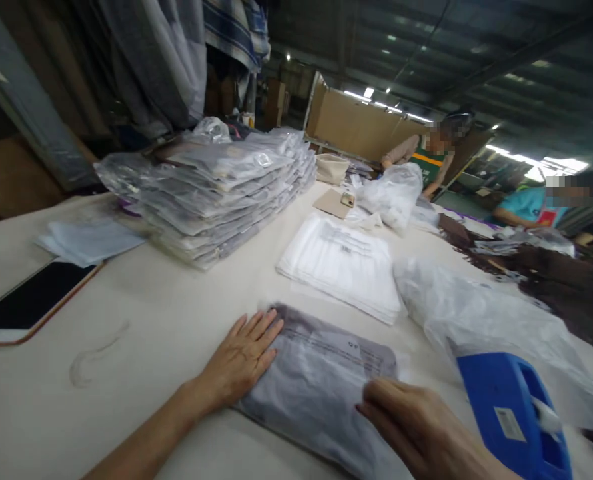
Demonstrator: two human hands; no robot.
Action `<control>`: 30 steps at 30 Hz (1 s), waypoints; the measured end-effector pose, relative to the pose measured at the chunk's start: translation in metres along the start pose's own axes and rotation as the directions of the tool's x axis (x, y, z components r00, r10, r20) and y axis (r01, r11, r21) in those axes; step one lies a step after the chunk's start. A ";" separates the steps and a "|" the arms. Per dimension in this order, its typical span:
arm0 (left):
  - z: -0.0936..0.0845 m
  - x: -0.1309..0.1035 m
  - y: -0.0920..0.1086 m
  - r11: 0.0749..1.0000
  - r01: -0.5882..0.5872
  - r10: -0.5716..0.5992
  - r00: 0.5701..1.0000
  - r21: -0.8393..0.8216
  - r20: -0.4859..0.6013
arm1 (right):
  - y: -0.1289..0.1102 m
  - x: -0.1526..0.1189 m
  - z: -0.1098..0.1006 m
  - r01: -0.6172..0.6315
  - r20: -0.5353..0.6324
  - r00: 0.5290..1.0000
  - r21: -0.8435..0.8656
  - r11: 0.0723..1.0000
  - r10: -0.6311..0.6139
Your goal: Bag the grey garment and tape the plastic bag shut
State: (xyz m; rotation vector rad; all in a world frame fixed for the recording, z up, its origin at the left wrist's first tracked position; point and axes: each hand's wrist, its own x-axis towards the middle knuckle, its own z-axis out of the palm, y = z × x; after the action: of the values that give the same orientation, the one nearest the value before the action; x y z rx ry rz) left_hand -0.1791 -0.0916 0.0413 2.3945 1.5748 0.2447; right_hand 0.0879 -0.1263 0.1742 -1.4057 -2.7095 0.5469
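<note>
Warehouse desk (141, 333), pale and wide. Bagged grey garment (321, 380) lay at lower centre, long axis running from centre down toward lower right. Left hand (241, 360) pressed flat, open, on its upper-left end; right hand (416, 427) curled on its right edge, grip unclear. Blue tape dispenser (516, 413) just right.

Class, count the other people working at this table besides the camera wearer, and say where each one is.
2. One person in a green top at the far end by the cardboard; another person in turquoise on the far right. Others may be hidden.
</note>
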 end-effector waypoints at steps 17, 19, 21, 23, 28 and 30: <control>0.005 -0.004 -0.001 0.997 -0.022 0.018 0.998 -0.080 -0.059 | 0.005 0.161 0.045 -0.208 0.411 0.870 -0.195 0.959 0.272; 0.004 -0.004 0.000 0.996 -0.010 0.006 0.999 -0.085 -0.043 | 0.009 0.159 0.038 -0.279 0.340 0.863 -0.295 0.914 0.373; 0.003 -0.004 0.000 0.996 -0.005 0.002 0.999 -0.088 -0.034 | 0.013 0.150 0.032 -0.347 0.238 0.863 -0.361 0.866 0.445; 0.002 -0.004 -0.001 0.996 -0.007 0.004 0.999 -0.088 -0.033 | 0.014 0.132 0.036 -0.327 0.136 0.913 -0.323 0.888 0.385; 0.002 -0.001 -0.002 0.997 -0.004 0.001 0.999 -0.074 -0.037 | -0.010 0.082 0.106 0.210 -0.298 0.900 -0.341 0.916 -0.317; 0.001 -0.001 -0.001 0.998 -0.003 0.002 0.999 -0.057 -0.032 | -0.022 0.073 0.133 0.226 -0.361 0.848 -0.414 0.882 -0.387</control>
State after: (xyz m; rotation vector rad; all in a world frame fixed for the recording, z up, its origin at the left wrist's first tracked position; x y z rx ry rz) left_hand -0.1804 -0.0917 0.0402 2.3605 1.5569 0.3256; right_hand 0.0017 -0.1183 0.0475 -0.9399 -2.6448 -0.2739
